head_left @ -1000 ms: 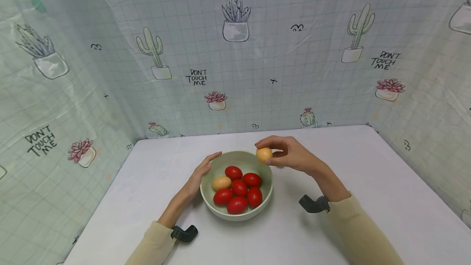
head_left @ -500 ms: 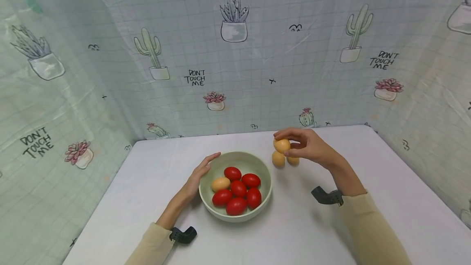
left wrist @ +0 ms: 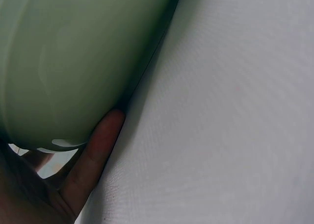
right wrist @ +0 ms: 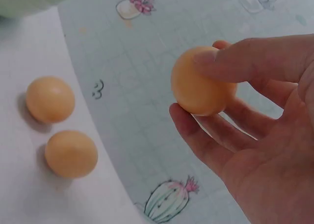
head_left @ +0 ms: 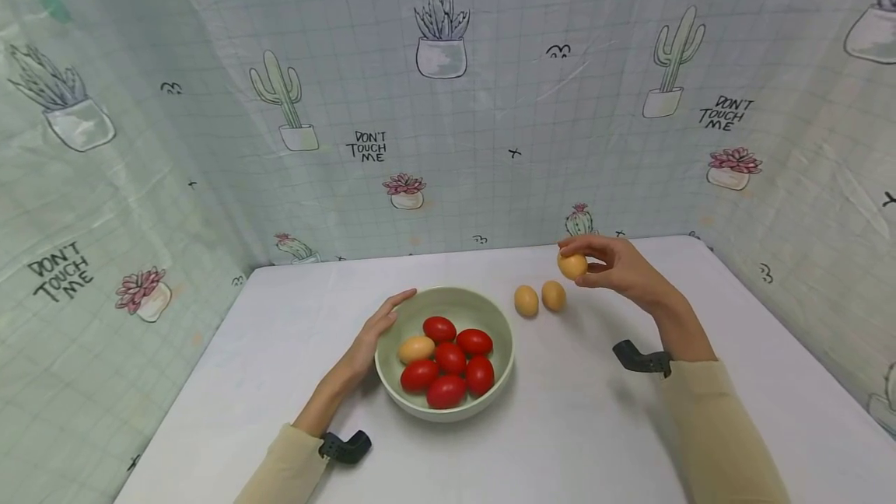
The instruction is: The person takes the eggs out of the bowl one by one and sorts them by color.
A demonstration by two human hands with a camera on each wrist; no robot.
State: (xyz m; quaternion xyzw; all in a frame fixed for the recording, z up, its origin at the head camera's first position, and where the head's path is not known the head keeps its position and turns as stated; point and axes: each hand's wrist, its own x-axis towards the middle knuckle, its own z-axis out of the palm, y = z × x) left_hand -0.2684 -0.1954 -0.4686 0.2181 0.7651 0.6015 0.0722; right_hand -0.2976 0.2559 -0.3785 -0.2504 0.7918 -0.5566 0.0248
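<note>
A pale green bowl (head_left: 502,379) holds several red eggs (head_left: 450,358) and one yellow-brown egg (head_left: 416,349). Along its left side lies my left hand (head_left: 371,331), fingers extended by the rim. The left wrist view has that hand's thumb (left wrist: 95,158) against the bowl's lower outer wall (left wrist: 68,72). My right hand (head_left: 623,269) pinches another brown egg (right wrist: 198,84) between thumb and fingertips, held up over the back right of the table. Two more brown eggs lie to the right of the bowl, a left one (head_left: 526,301) and a right one (head_left: 554,295).
The white table (head_left: 588,426) ends at the back against a grid-patterned cloth (head_left: 448,123) printed with potted plants. The same cloth hangs at both sides. Each wrist wears a dark strap-on device, the right one (head_left: 640,358) and the left one (head_left: 344,447).
My right hand has carried its egg from the bowl's right rim rightward and slightly back, bringing the two table eggs into sight. My left hand stays at the bowl. The view has shifted slightly.
</note>
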